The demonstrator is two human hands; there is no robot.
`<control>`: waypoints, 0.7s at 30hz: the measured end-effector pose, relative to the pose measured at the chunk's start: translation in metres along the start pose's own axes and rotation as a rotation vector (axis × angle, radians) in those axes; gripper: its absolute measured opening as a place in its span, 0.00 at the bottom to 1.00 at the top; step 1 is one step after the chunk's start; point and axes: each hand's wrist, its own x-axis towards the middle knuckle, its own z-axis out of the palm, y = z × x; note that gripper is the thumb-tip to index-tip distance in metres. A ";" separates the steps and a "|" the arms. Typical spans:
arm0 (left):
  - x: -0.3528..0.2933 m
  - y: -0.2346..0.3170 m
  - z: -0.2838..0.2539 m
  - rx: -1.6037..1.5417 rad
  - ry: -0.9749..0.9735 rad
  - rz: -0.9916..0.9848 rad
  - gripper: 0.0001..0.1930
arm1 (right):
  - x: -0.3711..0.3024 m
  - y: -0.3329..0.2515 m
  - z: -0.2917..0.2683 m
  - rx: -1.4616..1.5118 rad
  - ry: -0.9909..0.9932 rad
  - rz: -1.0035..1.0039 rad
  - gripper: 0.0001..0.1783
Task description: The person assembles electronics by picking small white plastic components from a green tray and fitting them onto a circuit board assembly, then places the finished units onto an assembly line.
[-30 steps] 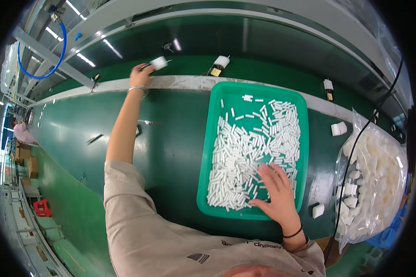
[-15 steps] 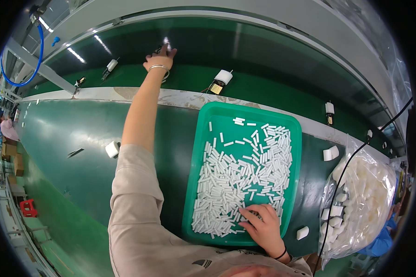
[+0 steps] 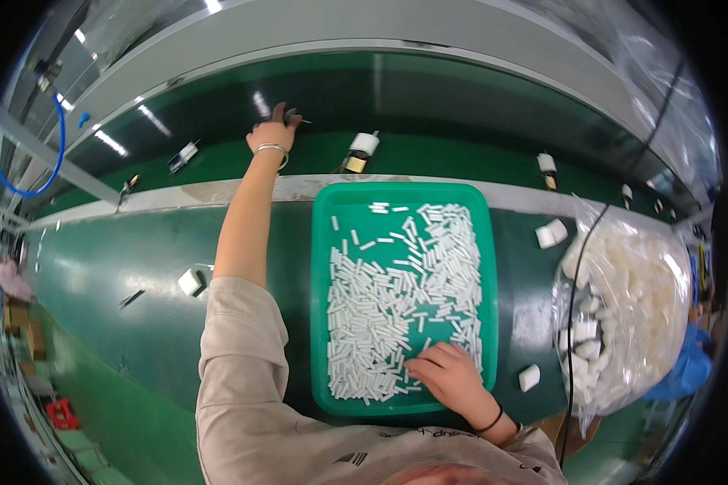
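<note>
My left hand (image 3: 272,135) reaches far over the green conveyor belt (image 3: 323,145). Its fingers close around a small dark grey part (image 3: 291,116) with a thin pin sticking out to the right; the hand hides most of it. My right hand (image 3: 453,380) is low in a green tray (image 3: 319,299), palm down. Its thumb and fingertips meet at the edge of a heap of short white tubes (image 3: 368,323); whatever lies between them is too small to make out. Beyond the tray, a small motor with a white foam sleeve (image 3: 364,145) and a yellow label lies on the belt.
More sleeved motors lie along the belt, one at left (image 3: 184,157) and one at right (image 3: 548,170). White foam blocks (image 3: 552,234) sit beside the tray, near a clear bag of foam pieces (image 3: 631,307). A black cable (image 3: 572,347) hangs across the bag. Dark tweezers (image 3: 133,298) rest at left.
The view has shifted, so the tray appears further left. My left hand now shows the grey part at its fingers. My right fingertips have drawn together among the tubes.
</note>
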 end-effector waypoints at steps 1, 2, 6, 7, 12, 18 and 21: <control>0.001 0.003 0.001 -0.011 0.007 -0.046 0.26 | 0.000 -0.002 0.002 -0.008 0.018 0.015 0.14; 0.001 0.009 0.004 -0.042 0.009 -0.032 0.23 | 0.002 -0.002 0.003 0.012 0.037 0.014 0.15; 0.002 0.025 0.005 -0.239 -0.044 0.007 0.12 | 0.000 -0.004 -0.001 0.083 0.099 0.009 0.15; -0.001 0.030 0.002 -0.258 -0.012 0.032 0.09 | -0.001 -0.003 0.000 0.126 0.128 -0.010 0.14; -0.028 0.045 -0.027 -0.575 0.174 0.147 0.08 | -0.004 -0.004 0.001 0.322 0.250 0.027 0.10; -0.134 0.073 -0.099 -1.699 -0.243 0.063 0.27 | -0.012 0.002 -0.011 0.713 0.338 0.287 0.08; -0.234 0.076 -0.122 -1.816 -0.452 0.102 0.27 | -0.013 0.006 -0.011 0.886 0.378 0.361 0.08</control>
